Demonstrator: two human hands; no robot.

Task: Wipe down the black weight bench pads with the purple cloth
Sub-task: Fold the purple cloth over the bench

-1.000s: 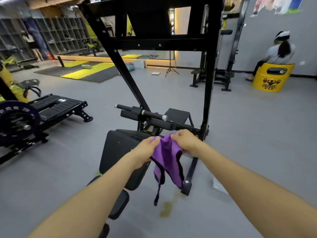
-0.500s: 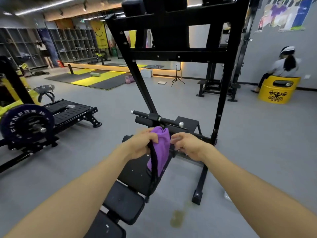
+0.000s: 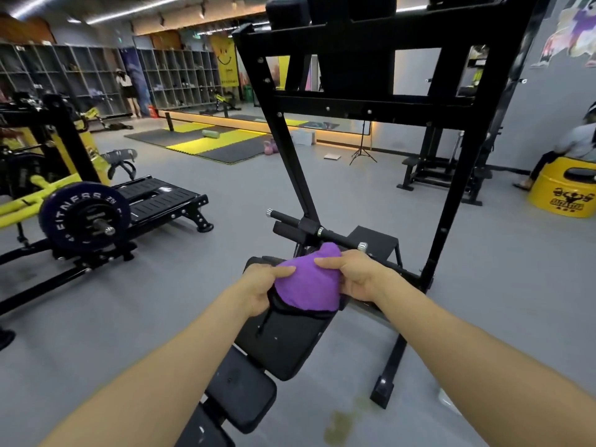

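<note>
I am viewing a commercial gym. Evidence: a black steel rack frame (image 3: 451,195), a plate-loaded machine carrying a weight plate (image 3: 84,221) marked "FITNESS", yellow-and-black floor mats (image 3: 206,143), pink kettlebells (image 3: 270,147), and cubby lockers (image 3: 174,79) along the far wall.

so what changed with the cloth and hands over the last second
The purple cloth, which a second ago hung loose from both hands with its dark edge dangling, is now gathered into a bunched pad over the top black bench pad. The left hand and right hand have closed in on it from either side. Both hands kept hold of the cloth throughout; whether it touches the pad yet is unclear.
</note>
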